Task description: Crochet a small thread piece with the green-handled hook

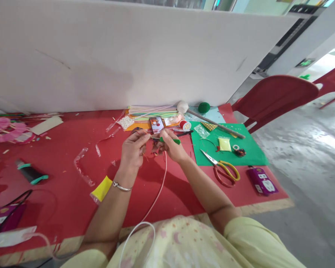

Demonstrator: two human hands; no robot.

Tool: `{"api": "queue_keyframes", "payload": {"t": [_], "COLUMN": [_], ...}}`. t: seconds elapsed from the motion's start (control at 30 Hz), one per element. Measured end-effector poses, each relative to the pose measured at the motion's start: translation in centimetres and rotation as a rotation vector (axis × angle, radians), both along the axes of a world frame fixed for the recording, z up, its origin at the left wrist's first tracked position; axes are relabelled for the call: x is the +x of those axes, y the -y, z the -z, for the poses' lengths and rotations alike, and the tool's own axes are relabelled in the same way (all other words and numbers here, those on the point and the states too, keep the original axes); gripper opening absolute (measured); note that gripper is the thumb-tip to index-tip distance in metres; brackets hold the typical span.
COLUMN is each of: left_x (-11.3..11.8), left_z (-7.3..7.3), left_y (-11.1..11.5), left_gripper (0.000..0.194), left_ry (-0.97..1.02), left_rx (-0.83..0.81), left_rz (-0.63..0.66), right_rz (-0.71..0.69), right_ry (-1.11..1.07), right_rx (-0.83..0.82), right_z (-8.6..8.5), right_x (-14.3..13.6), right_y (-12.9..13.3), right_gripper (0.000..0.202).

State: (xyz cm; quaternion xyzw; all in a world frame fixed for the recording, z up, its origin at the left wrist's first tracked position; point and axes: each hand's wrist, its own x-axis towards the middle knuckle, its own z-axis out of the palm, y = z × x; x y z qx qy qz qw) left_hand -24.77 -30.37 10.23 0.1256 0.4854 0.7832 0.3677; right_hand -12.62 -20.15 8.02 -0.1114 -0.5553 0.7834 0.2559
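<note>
Both hands meet over the middle of the red table. My right hand (172, 146) is closed round a green-handled tool (176, 141) whose thin metal shaft points left. My left hand (134, 148) is pinched at the shaft's tip, and orange thread ends (145, 157) hang beside its fingers. A small dark piece lies between the hands, too small to make out. Just beyond them are a picture card (156, 124) and a red thread spool (185, 125). A pale cord (164, 178) runs from near my right hand down to the lap.
Scissors (223, 168) lie at the right, partly on a green sheet (240, 130). A purple box (262, 181) sits near the right edge. Left are a yellow packet (102, 188) and a black-and-teal tool (31, 172). A white panel (108, 56) stands behind; a red chair (279, 96) is right.
</note>
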Motion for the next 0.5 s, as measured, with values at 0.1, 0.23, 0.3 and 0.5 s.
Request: {"api": "queue_keyframes", "payload": {"t": [0.1,0.23,0.3,0.5], "left_x": [0.2,0.5,0.6,0.4], "left_z": [0.4,0.0,-0.5,-1.2], "left_y": [0.2,0.3,0.2,-0.2], "left_gripper": [0.035,0.027,0.026,0.047], "left_ry": [-0.005,-0.112,-0.174,-0.279], "left_rx": [-0.007,0.027,0.046,0.039], "left_rz": [0.018,0.004,0.029,0.096], "right_rz": [0.053,0.161,0.184,0.210], "right_ry": [0.092,0.062,0.028,-0.024], "right_rx": [0.056,0.204,0.211,0.220], "right_z": [-0.2,-0.9,-1.3,-1.6], "right_x": [0.2,0.6,0.8,1.0], "right_y": [0.3,0.4,0.3,-0.3], "right_gripper": [0.052,0.054,0.052,0.049]}}
